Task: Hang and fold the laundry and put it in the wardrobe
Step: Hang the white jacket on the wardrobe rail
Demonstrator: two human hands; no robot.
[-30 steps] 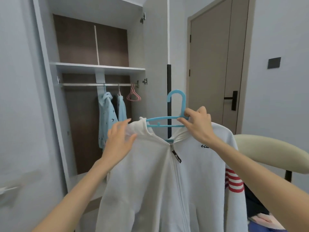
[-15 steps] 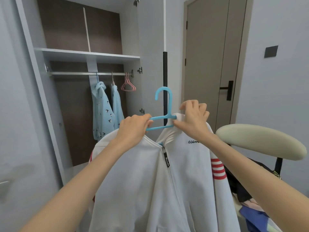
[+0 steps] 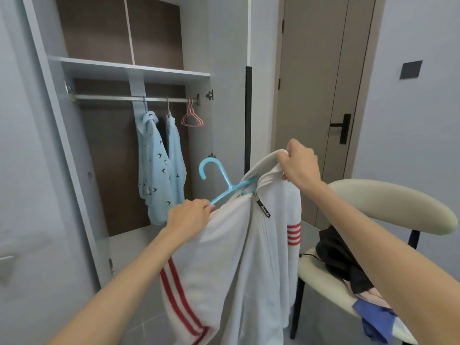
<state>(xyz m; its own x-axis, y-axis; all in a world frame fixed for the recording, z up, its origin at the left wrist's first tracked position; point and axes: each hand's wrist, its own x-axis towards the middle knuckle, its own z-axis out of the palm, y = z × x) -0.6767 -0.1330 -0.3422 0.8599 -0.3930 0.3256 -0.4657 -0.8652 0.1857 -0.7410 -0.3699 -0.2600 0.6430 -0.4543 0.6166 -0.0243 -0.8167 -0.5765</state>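
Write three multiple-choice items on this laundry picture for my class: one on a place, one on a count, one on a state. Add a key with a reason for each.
1. Where are the empty pink plastic hangers?
A. At the right end of the metal wardrobe rail
B. On the door handle
C. On the chair

2. How many light blue garments hang on that rail?
A. One
B. Two
C. Four

3. What is the state of the blue plastic hanger?
A. Hooked on the rail
B. Off the rail, tilted, partly inside the white zip jacket
C. Lying on the floor

Key:
1. A: they hang beside the rail's right bracket.
2. B: two hang side by side.
3. B: its hook is in the air, the left hand grips its lower end, and the right hand grips the jacket's collar.
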